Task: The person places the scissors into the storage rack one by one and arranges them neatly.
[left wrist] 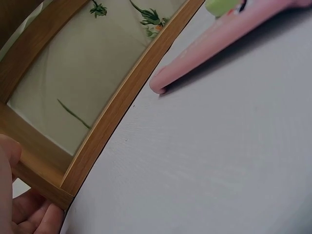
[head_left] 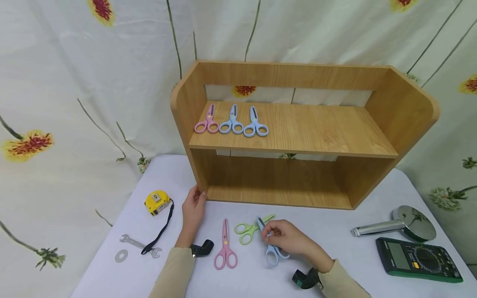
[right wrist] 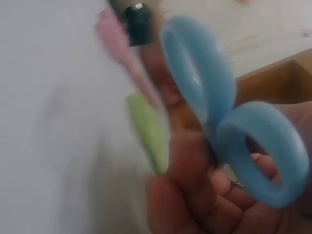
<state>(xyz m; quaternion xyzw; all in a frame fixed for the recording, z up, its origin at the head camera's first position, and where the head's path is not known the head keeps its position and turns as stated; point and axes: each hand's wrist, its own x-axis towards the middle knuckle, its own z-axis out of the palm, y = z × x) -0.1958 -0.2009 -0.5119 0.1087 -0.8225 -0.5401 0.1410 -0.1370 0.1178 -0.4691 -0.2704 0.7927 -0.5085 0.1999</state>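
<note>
My right hand (head_left: 285, 236) pinches a pair of blue scissors (right wrist: 261, 151) near the middle, the handle loops hanging toward me in the head view. Beside it on the table lie green scissors (head_left: 246, 231), partly behind the blue blade, and pink scissors (head_left: 225, 250) with the blades pointing away. My left hand (head_left: 193, 211) holds the lower left front corner of the wooden shelf (head_left: 275, 203), thumb and fingers on either side of the side panel in the left wrist view. On the upper board, pink scissors (head_left: 206, 122) and two pairs of blue scissors (head_left: 232, 122) lie in a row at the left.
Left on the table are a yellow tape measure (head_left: 157, 202) with a black strap, a wrench (head_left: 132, 241) and a flat washer (head_left: 121, 256). At the right lie a round metal object with a handle (head_left: 413, 223) and a multimeter (head_left: 419, 260). Patterned cloth hangs behind.
</note>
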